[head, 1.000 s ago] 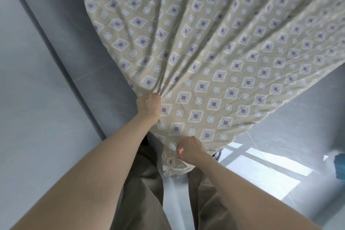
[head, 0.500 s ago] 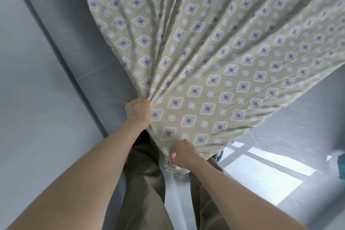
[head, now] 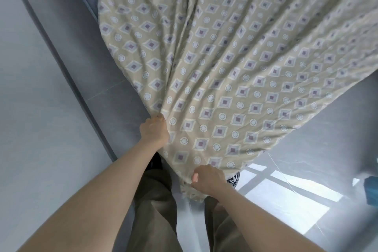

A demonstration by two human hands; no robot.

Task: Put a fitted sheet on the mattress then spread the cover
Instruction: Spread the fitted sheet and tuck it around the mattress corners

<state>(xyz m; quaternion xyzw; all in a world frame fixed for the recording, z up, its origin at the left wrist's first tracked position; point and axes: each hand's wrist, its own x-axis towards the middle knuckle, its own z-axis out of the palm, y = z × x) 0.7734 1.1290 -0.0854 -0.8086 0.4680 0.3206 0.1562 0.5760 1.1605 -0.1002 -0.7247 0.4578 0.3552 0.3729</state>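
Sheet (head: 225,71) stretched away from me; my left hand (head: 154,131) gripped its edge farther out, my right hand (head: 206,180) pinched the nearer hem.

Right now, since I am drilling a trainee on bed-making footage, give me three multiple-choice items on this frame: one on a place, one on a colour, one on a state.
1. Where does the sunlit patch on the floor lie?
A. left of the legs
B. right of the legs
C. on the sheet

2. What is the sheet's ground colour?
A. beige
B. red
C. black

3. What are the left hand and right hand doing?
A. both lie open
B. only the left grips
C. both grip the sheet

Key:
1 B, the bright patch lies beside the right leg.
2 A, beige shows between the grey diamonds.
3 C, both hands curl on the sheet's near edge.
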